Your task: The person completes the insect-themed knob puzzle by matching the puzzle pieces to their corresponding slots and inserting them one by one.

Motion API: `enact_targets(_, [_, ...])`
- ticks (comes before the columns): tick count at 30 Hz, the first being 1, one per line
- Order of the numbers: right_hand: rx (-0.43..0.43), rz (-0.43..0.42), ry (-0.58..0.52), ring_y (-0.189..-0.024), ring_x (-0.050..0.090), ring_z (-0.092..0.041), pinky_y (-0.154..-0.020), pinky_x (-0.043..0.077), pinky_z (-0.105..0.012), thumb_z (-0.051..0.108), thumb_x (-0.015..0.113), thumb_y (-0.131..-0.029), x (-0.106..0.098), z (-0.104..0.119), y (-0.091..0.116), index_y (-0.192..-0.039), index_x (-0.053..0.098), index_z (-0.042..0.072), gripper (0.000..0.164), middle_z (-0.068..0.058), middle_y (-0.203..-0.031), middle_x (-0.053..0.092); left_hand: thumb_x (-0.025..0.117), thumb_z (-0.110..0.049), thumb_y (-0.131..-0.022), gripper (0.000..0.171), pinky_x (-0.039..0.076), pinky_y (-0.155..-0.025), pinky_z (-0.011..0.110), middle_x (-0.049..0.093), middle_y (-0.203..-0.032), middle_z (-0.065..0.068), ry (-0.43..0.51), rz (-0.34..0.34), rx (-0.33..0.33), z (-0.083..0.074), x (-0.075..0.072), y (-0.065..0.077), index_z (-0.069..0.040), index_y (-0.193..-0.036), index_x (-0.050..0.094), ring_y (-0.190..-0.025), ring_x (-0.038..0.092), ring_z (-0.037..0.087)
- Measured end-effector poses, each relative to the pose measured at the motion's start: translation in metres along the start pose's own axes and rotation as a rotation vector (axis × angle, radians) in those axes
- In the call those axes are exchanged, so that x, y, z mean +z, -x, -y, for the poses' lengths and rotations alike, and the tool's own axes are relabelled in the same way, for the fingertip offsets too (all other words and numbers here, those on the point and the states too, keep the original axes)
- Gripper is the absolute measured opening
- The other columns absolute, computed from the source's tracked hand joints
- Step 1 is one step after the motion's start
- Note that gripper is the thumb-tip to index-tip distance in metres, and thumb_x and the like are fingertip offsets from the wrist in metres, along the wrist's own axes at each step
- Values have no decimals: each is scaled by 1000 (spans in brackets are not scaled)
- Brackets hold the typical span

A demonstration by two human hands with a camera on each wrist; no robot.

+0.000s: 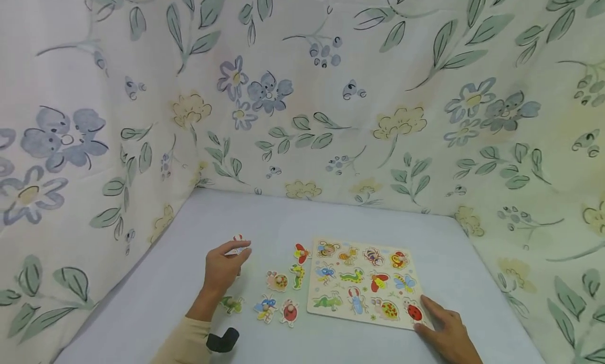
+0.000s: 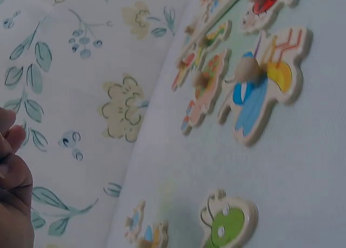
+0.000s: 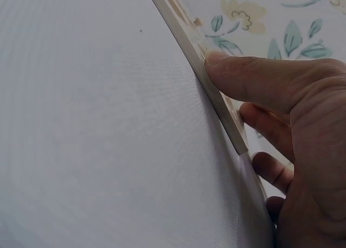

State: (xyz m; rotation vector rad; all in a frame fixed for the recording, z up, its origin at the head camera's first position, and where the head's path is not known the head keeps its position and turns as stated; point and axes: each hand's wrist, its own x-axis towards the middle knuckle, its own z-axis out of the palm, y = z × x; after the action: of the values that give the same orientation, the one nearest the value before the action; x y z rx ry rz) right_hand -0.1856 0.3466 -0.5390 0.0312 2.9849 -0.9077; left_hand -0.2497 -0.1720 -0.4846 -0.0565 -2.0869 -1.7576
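Note:
My left hand (image 1: 223,267) is over the left side of the table, its thumb and index finger pinching what looks like a beetle puzzle piece (image 1: 238,238) with red horns. Fingers hide most of that piece. In the left wrist view only part of the left hand (image 2: 13,172) shows, at the left edge, and the piece is out of sight. With thumb and fingers, my right hand (image 1: 446,330) grips the near right corner of a wooden insect puzzle board (image 1: 342,288). In the right wrist view the thumb of the right hand (image 3: 319,118) presses the board's edge (image 3: 216,102).
Between left hand and board lie a red fly piece (image 1: 301,253), a caterpillar (image 1: 297,277), a snail (image 1: 277,281), a blue and yellow insect (image 1: 266,308) and a ladybug (image 1: 290,312). A green grasshopper piece (image 1: 231,304) is beside the left wrist. Floral curtains (image 1: 302,117) enclose the table.

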Motion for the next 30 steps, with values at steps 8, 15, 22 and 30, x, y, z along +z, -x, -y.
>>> enact_targets(8, [9,4,-19,-117,35,-44,-88,33,-65,50,74,-80,-3,-5,1,-144,42,3,86,-25,-145,37,75,-7,-84,21,36,-39,23,63,-62,22,-109,-1,-113,25,-20,1,-2,-104,72,-38,42,10])
enact_targets(15, [-59,-40,-38,-115,35,-45,-87,31,-62,44,76,-80,-1,-6,2,-142,44,-1,83,-26,-143,39,75,-10,-83,21,36,-40,26,67,-77,17,-269,19,-198,46,-28,4,-5,-103,74,-43,43,13])
enact_targets(22, [-77,-44,-51,-114,36,-44,-87,32,-60,42,78,-79,2,-8,4,-141,45,-1,82,-26,-142,41,73,-13,-84,17,46,-68,34,68,-110,11,-423,66,-245,63,-32,5,-8,-99,75,-79,59,21])
enact_targets(30, [18,13,-54,-117,31,-45,-87,31,-65,50,74,-79,-1,-3,-1,-147,38,5,89,-24,-147,35,71,-9,-82,20,41,-89,50,66,-112,16,-451,84,-242,66,-34,5,-4,-101,73,-106,55,32])
